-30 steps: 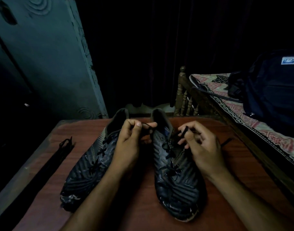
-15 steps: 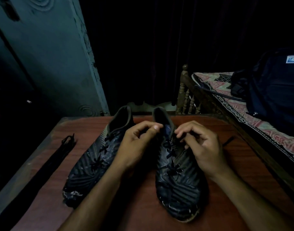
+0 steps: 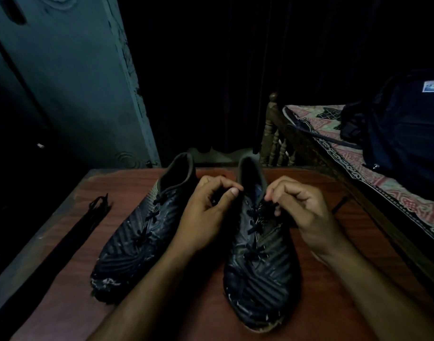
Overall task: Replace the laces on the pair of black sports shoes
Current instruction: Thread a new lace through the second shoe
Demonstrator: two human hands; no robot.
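right shoe (image 3: pixel 260 271) sits on the table (image 3: pixel 334 303), both hands up at its collar | right hand (image 3: pixel 302 210) pinching the lace (image 3: pixel 254 215) at the top eyelets | left hand (image 3: pixel 206 215) curled, thumb meets fingertips, can't tell if it's got lace | left shoe (image 3: pixel 137 244) just left of that hand | spare laces (image 3: pixel 88 222) well off to the left | bed (image 3: pixel 383 193) and dark bag (image 3: pixel 407 134) off right

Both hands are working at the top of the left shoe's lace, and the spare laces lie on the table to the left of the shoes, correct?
Not quite. The head view shows the left hand and right hand at the top of the right shoe, not the left shoe. The spare laces do lie on the table to the left of the shoes.
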